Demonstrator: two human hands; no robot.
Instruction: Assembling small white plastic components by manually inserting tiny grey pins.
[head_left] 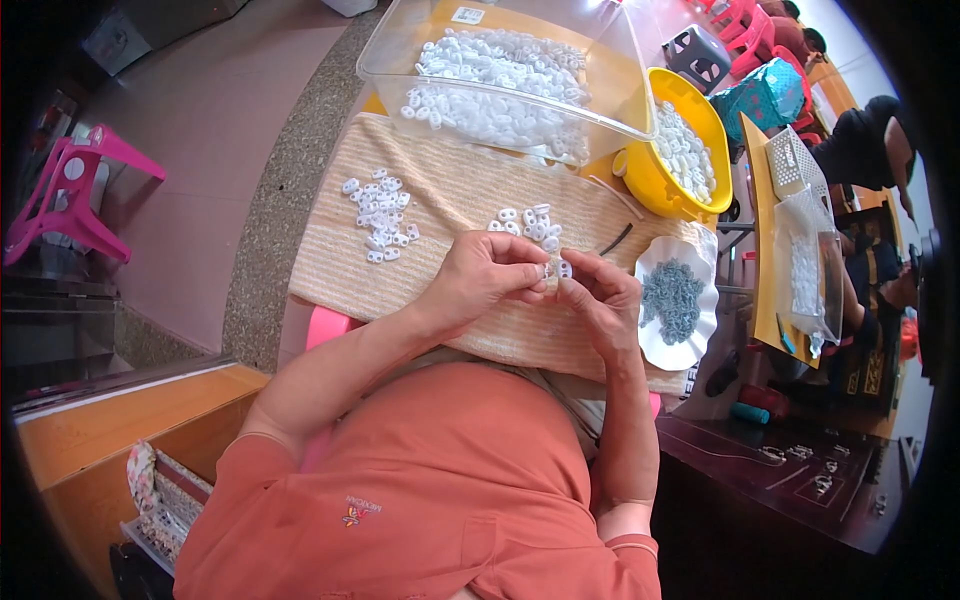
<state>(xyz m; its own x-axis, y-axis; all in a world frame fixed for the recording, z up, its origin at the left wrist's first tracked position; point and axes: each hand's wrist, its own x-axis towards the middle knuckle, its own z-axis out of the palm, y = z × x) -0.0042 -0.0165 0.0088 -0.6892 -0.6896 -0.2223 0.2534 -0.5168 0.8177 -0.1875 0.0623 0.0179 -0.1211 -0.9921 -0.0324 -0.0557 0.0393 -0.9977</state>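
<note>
My left hand (478, 275) and my right hand (603, 302) meet over a striped beige towel, fingertips close together. Between the right thumb and forefinger is a small white two-hole plastic piece (566, 269). The left thumb and forefinger are pinched at a small pale part (547, 270), too small to make out. Just beyond my fingers lies a small cluster of white plastic pieces (540, 225). A looser pile of similar pieces (380, 210) is spread left of my left hand. Right of my right hand, a white fluted dish (652, 345) holds many small grey-blue parts (672, 298).
A clear plastic bin (620, 110) full of white pieces stands at the far side, beside a yellow basin (715, 130) with more. A dark strip (617, 239) lies on the towel (345, 160). A pink stool (85, 190) stands left; other people sit at the far right.
</note>
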